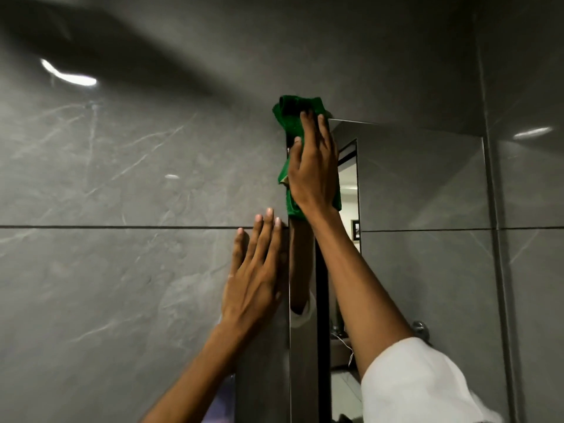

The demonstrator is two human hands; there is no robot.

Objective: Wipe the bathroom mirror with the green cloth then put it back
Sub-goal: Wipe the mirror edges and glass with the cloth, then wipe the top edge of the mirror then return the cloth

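The green cloth (294, 117) is bunched over the top left corner of the mirror (421, 184), spilling onto the wall tile above. My right hand (314, 169) presses flat on the cloth, fingers pointing up, with cloth showing above and below the palm. My left hand (253, 276) lies flat and open on the grey wall tile just left of the mirror's edge, fingers spread upward. The mirror reflects grey tiles, a lit doorway and my right forearm.
Grey marble-look wall tiles (122, 178) fill the left and top, with a dark grout line across at mid height. A chrome fitting (419, 326) shows in the mirror near my right sleeve. Light glare marks the tile at upper left.
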